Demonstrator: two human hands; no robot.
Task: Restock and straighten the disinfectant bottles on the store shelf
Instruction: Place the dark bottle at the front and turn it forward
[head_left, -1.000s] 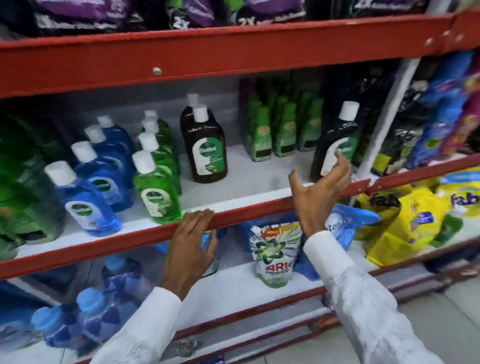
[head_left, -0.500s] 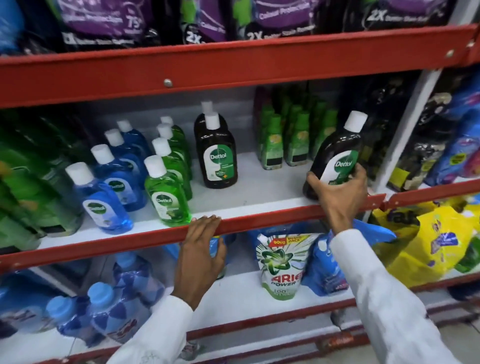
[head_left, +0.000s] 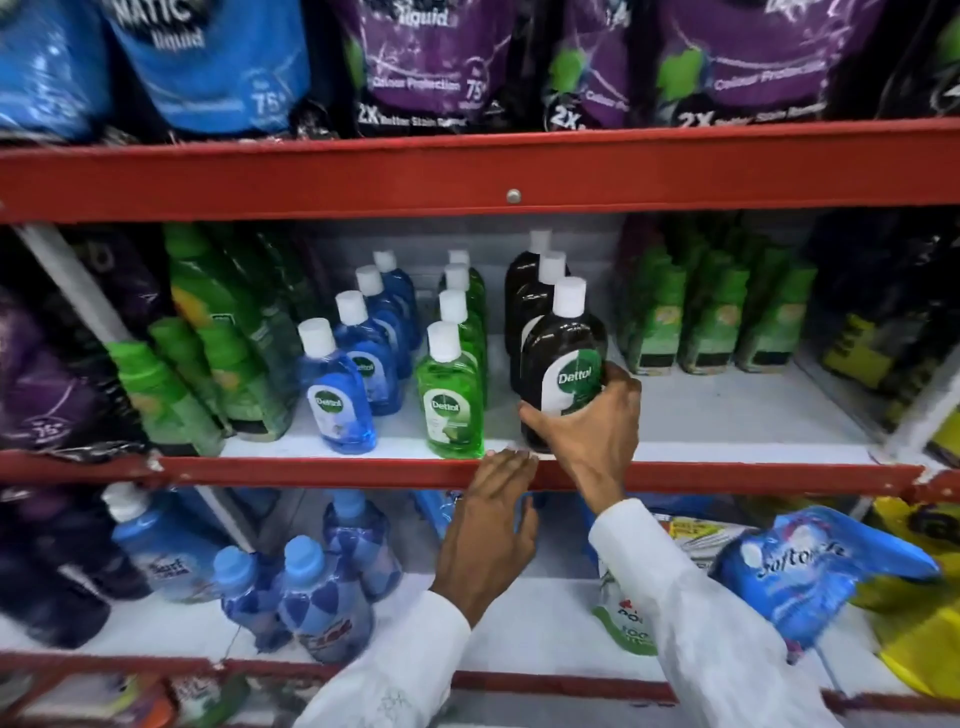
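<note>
My right hand (head_left: 592, 426) grips a dark brown Dettol bottle (head_left: 563, 358) with a white cap, upright at the front of the middle shelf (head_left: 727, 415), at the head of a row of two more brown bottles (head_left: 530, 296). Left of it stand a row of green Dettol bottles (head_left: 451, 395) and a row of blue Dettol bottles (head_left: 337, 400), all upright and facing forward. My left hand (head_left: 493, 525) rests flat, fingers spread, on the red front rail (head_left: 311, 470) just below the green row.
Green pouches (head_left: 711, 322) stand at the right back of the same shelf, green refill packs (head_left: 218, 353) at the left. Purple and blue detergent bags (head_left: 426, 62) fill the shelf above. Blue bottles (head_left: 311, 587) and a Softouch pouch (head_left: 810, 566) lie on the lower shelf.
My right hand took the brown bottle from the shelf's right end and carried it left, setting it in front of the two brown bottles. The left hand stayed on the rail.
</note>
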